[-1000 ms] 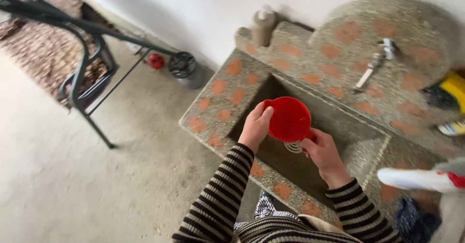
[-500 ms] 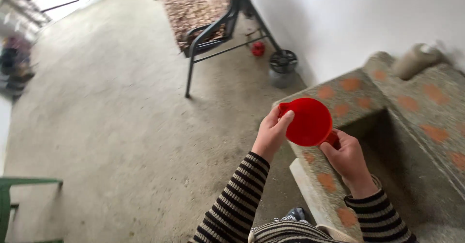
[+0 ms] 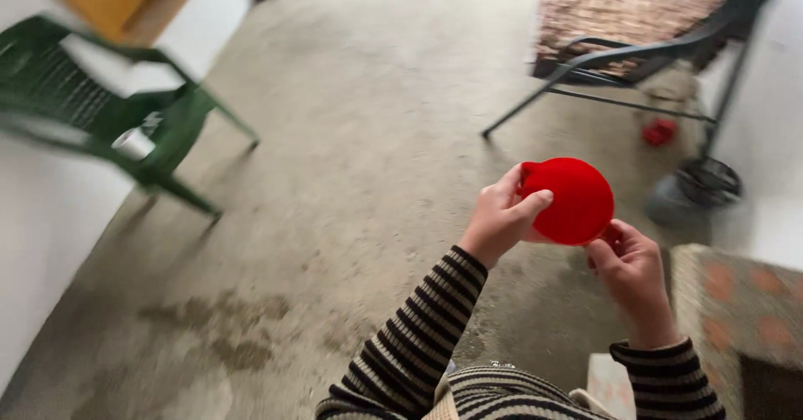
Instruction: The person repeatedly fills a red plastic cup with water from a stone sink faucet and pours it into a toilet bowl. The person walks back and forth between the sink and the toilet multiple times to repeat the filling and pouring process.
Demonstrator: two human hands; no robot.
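Both hands are holding a red cup (image 3: 569, 201) in the air above the floor (image 3: 335, 202). The left hand (image 3: 500, 217) is gripping its left edge, with the thumb lying across the round red face. The right hand (image 3: 631, 265) is closing around the lower right part, where a handle seems to be; the fingers are hiding it. Both sleeves are striped black and beige.

Just right of the right hand, a speckled stone worktop (image 3: 744, 303) with orange patches is showing at the picture edge. Further away, a small red thing (image 3: 659, 132) and a round grey can (image 3: 698, 190) are standing on the floor near a dark metal frame (image 3: 619, 60). Well apart on the left, a green chair (image 3: 109, 110) is standing, with a small white cylinder (image 3: 134, 144) on it; no label is readable.
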